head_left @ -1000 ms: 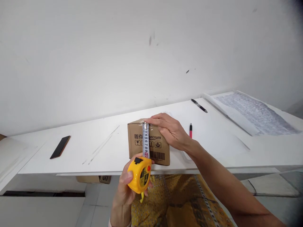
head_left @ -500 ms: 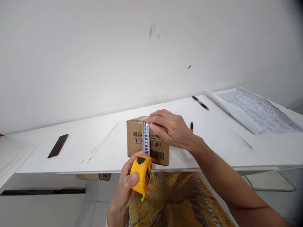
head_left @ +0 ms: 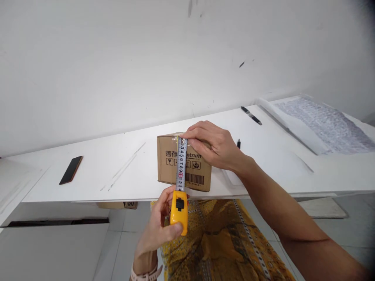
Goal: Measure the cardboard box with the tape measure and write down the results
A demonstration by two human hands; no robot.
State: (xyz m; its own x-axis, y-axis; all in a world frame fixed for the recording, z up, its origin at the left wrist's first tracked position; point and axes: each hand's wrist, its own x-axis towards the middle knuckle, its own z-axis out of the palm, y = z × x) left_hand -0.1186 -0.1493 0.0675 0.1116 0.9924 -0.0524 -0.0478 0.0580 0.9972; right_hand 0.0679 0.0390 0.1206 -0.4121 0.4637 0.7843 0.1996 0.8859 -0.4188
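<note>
A brown cardboard box (head_left: 166,168) with printed symbols and a barcode stands near the table's front edge. My left hand (head_left: 159,226) is closed around a yellow tape measure (head_left: 179,214), held just below the box's front face. Its metal blade (head_left: 181,160) runs up that face, with the red 10 mark and a few numbers past it showing. At the box's top edge, my right hand (head_left: 215,144) pinches the blade's end between thumb and fingers. The hook at the tip is partly hidden by those fingers.
On the white table (head_left: 96,156) lie a dark phone (head_left: 71,170) at left, a black pen (head_left: 251,115) and printed paper (head_left: 325,125) at right. Another pen (head_left: 238,144) is partly behind my right hand. A wall rises behind; a box (head_left: 117,205) sits below the table.
My left hand has drawn the tape measure's case down, so more blade shows past 10, and turned the case upright. My right hand stays at the box's top edge. The camera view has tilted down.
</note>
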